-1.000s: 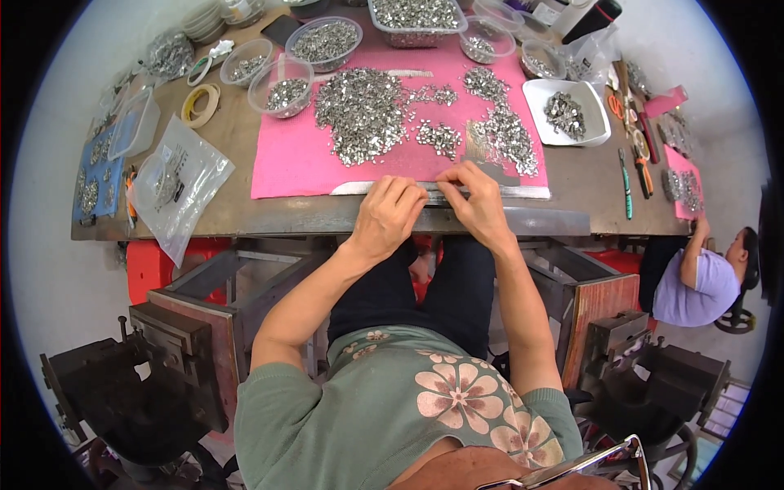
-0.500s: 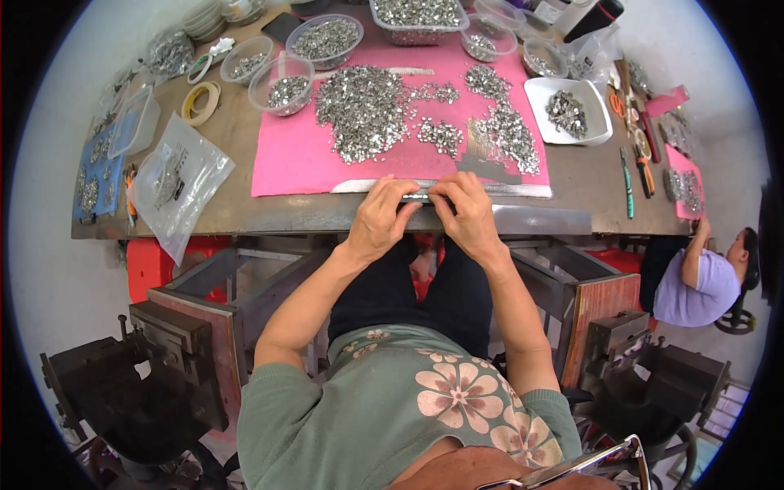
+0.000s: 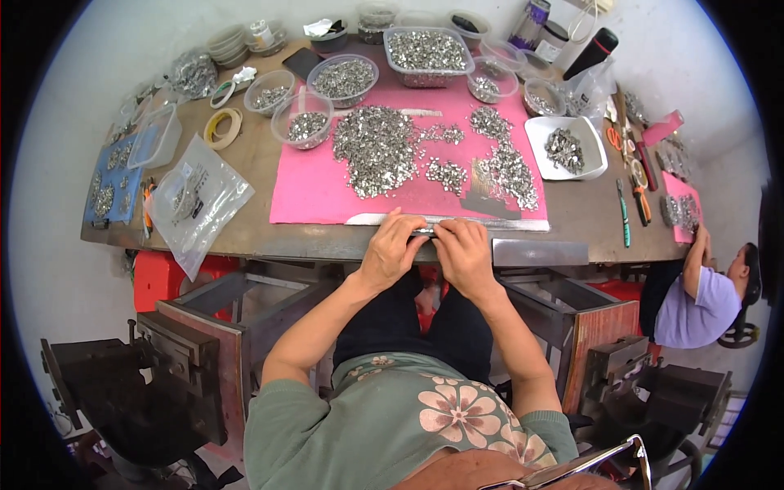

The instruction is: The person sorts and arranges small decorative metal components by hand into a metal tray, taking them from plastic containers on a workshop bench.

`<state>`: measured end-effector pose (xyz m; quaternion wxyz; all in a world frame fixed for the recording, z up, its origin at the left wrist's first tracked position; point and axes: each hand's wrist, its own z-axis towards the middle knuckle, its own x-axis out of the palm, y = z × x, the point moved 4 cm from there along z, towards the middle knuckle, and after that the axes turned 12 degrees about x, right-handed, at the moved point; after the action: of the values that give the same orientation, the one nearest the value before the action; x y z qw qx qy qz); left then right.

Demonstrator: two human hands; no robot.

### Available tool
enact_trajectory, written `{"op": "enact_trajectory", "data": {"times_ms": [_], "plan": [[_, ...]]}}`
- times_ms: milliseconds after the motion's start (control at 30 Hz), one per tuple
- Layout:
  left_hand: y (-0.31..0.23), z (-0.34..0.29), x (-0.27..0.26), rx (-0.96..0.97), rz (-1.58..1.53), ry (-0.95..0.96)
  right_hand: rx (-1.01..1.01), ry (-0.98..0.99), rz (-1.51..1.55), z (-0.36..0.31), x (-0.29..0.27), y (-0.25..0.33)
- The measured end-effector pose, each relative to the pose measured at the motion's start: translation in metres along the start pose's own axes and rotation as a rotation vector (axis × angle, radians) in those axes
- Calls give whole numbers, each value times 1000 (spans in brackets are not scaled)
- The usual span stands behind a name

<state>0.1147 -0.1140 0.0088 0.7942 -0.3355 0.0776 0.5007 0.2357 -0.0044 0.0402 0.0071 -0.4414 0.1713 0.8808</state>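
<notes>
At the table's front edge, my left hand [image 3: 392, 251] and my right hand [image 3: 465, 256] hold the two ends of a narrow strip [image 3: 424, 232] between thumbs and fingers. Small shiny pieces show along the strip between the fingertips; its ends are hidden by my fingers. Just beyond lies a pink mat [image 3: 314, 192] with a pale band [image 3: 523, 224] along its near edge. Small silvery metal pieces are heaped on the mat, the largest heap [image 3: 376, 151] left of centre and another heap [image 3: 510, 171] to the right.
Clear tubs of metal pieces [image 3: 343, 79] line the back. A white tray [image 3: 565, 147] stands right, near pliers [image 3: 642, 204] and a green-handled tool [image 3: 625, 214]. A flat metal plate [image 3: 539, 252] lies at the front edge. A plastic bag [image 3: 208, 204] lies left; a person [image 3: 698, 302] sits far right.
The view has shifted, so the table and mat appear lower and more of the back shows. Both hands keep their pinch on the strip at the table edge.
</notes>
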Motion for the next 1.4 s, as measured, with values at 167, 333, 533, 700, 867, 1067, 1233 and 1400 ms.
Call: {"op": "enact_trajectory", "data": {"times_ms": [167, 333, 533, 700, 867, 1067, 1233, 1400], "plan": [[18, 40, -19, 40, 120, 145, 389, -151, 408, 5, -20, -43], [104, 104, -21, 80, 331, 188, 569, -236, 498, -12, -9, -71], [156, 119, -10, -174, 422, 459, 604, -230, 483, -13, -8, -73], [158, 118, -11, -134, 331, 389, 622, -220, 489, -14, -6, -74], [161, 118, -19, -137, 266, 321, 609, -230, 492, -15, -5, -75], [163, 116, -25, -74, 269, 226, 629, -221, 501, -17, -3, -77], [132, 120, -29, -141, 135, 137, 636, -214, 501, -16, -5, -77], [66, 83, 13, -19, -157, 318, 635, -210, 492, -16, -4, -77]]}}
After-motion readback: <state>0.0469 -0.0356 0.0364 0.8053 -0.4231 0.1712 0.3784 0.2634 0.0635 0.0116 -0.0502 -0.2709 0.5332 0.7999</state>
